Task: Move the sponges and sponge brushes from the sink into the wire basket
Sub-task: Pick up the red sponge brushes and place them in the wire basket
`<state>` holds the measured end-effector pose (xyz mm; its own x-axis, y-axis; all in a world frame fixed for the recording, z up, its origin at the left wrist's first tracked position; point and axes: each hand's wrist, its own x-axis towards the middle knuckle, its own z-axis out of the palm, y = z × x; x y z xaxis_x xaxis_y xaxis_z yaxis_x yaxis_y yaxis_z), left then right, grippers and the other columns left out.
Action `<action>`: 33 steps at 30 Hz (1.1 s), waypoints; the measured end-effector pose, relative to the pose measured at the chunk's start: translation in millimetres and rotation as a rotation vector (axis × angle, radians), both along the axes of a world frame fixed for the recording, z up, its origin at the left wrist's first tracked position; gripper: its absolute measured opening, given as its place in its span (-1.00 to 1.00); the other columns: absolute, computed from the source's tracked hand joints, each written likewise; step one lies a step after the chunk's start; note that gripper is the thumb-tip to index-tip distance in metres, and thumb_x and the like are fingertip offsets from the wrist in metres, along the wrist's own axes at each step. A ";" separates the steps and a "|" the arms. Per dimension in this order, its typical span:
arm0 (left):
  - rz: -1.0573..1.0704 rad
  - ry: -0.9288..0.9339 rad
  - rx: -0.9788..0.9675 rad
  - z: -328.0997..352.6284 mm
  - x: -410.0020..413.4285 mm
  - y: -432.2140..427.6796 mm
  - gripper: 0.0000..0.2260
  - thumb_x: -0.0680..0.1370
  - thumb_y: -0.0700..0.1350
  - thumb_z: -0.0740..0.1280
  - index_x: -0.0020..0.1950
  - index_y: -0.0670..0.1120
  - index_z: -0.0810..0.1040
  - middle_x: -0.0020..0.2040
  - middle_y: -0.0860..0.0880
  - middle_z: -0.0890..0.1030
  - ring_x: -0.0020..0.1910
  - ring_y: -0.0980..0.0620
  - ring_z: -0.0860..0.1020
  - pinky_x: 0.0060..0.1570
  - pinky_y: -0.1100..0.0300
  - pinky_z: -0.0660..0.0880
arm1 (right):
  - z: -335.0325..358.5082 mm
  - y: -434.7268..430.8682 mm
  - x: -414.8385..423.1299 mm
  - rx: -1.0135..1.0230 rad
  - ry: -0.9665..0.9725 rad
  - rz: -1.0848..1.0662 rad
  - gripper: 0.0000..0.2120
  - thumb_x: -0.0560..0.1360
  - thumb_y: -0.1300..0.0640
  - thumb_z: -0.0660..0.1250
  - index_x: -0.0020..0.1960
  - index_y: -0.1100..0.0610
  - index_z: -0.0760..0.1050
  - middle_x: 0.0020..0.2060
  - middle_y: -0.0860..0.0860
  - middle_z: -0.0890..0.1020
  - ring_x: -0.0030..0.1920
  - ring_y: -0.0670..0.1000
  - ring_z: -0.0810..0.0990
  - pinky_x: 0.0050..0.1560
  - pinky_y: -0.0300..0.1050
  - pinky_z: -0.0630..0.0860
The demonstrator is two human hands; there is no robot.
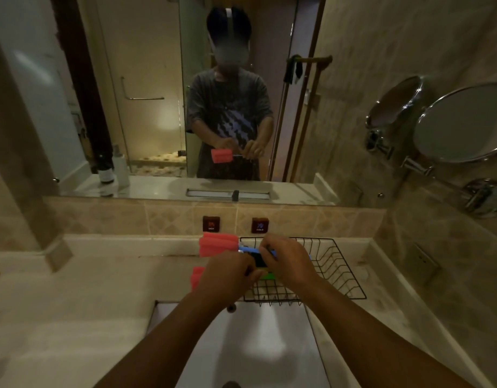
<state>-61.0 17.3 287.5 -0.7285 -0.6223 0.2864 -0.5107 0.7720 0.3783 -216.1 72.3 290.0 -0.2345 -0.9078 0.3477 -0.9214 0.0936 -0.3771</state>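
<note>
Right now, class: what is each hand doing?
Left hand: closed, gripping the handle end of the pink foam sponge brush.
Right hand: closed on the same blue-handled brush, above the black wire basket.

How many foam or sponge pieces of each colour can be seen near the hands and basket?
Pink foam heads: 2 (upper, lower)
Blue pieces: 1, partly hidden by the hands
Green pieces: 1, mostly hidden
Total: 4 visible; the hands may hide more.
</note>
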 end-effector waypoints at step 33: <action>-0.125 -0.064 0.152 -90.5 -175.9 -20.1 -0.84 0.58 0.02 0.29 -0.06 -0.04 0.58 -0.18 -0.01 0.63 -0.28 0.14 0.52 -0.18 0.29 0.45 | -104.2 -23.2 -188.1 0.135 -0.156 0.089 -0.89 0.56 0.07 0.28 -0.14 0.01 0.48 -0.28 -0.08 0.54 -0.29 -0.14 0.46 -0.32 -0.30 0.33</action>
<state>-236.9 -2.8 197.1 -0.8163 -0.5586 0.1467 -0.4415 0.7673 0.4650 -404.2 49.1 185.7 -0.1925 -0.9633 0.1871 -0.8599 0.0737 -0.5051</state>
